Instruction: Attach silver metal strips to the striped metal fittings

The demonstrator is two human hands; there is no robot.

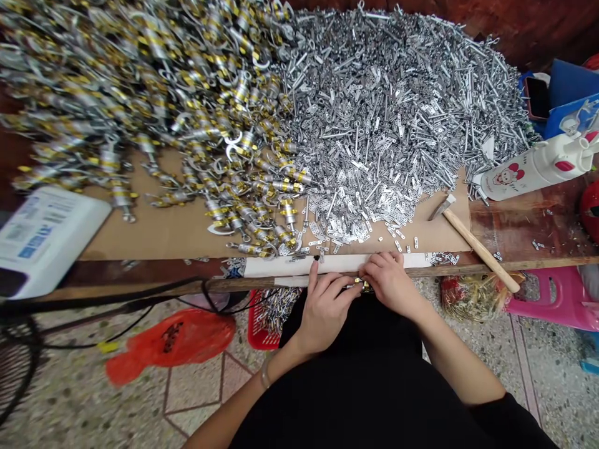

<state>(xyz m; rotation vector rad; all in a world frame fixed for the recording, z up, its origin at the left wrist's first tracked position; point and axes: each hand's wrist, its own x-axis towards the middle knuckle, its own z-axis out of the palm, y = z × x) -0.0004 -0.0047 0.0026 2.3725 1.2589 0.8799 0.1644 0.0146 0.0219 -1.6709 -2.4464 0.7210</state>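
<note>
At the table's front edge, my left hand (325, 308) and my right hand (390, 280) meet around a small silver-and-yellow metal fitting (359, 283), mostly covered by the fingers. My right fingers are bent closed over it. My left thumb and lower fingers press at its left end, while the left index finger points up toward a small black piece (317, 257) on a white strip (276, 266). Beyond the hands lies a heap of loose metal plates and pins (374, 125). To its left is a pile of silver-and-yellow metal fittings (215, 156).
A hammer (477, 249) overhangs the front edge at right, near a white bottle (533, 168) and phone (537, 98). A white box (51, 240) sits at left above black cables (140, 296). Below are a red basket (262, 340), red bag (173, 340) and pink stool (556, 299).
</note>
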